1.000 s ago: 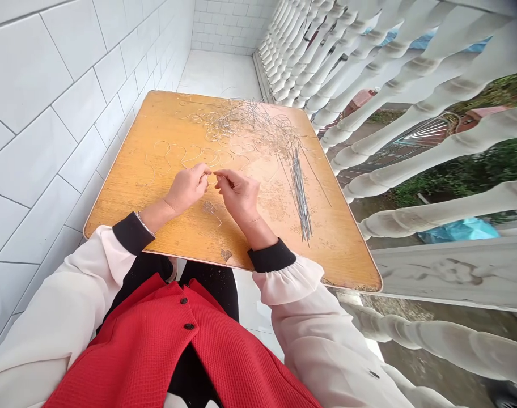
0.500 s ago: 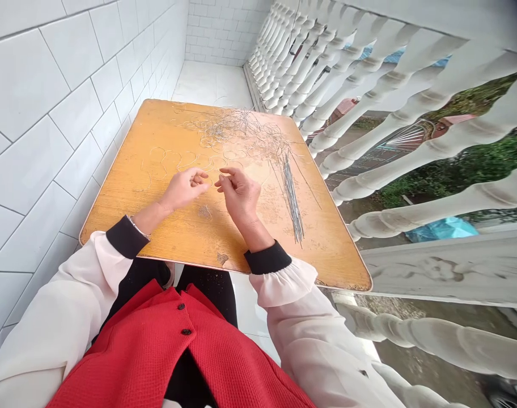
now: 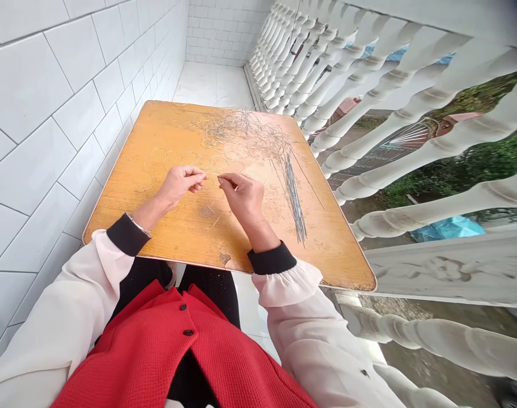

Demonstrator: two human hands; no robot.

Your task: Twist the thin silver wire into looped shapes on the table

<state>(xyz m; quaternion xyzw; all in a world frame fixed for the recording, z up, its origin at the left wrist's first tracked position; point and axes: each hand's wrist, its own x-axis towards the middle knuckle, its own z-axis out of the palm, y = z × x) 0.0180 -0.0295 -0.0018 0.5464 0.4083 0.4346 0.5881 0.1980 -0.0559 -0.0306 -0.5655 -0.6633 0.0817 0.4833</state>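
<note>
Above the middle of the wooden table (image 3: 118, 198), my left hand (image 3: 182, 184) and my right hand (image 3: 242, 195) face each other with a small gap between them. Each pinches thumb against forefinger on a thin wire (image 3: 212, 174), which spans the gap and is hard to see in full. Several bent wire rings (image 3: 193, 157) lie just beyond my fingers. Right of my right hand rests a bundle of straight grey wires (image 3: 293, 198). A short curved wire (image 3: 213, 223) lies on the tabletop below my hands.
A tangled heap of wire (image 3: 241, 127) covers the table's far side. White tiles (image 3: 41, 136) line the wall at the left. A white balustrade (image 3: 394, 221) runs close along the right, with greenery and a blue cover (image 3: 448, 228) outside.
Fingers of both hands have closed into pinches on the wire, and my right hand has shifted slightly right. A short curved wire now shows on the table below them.
</note>
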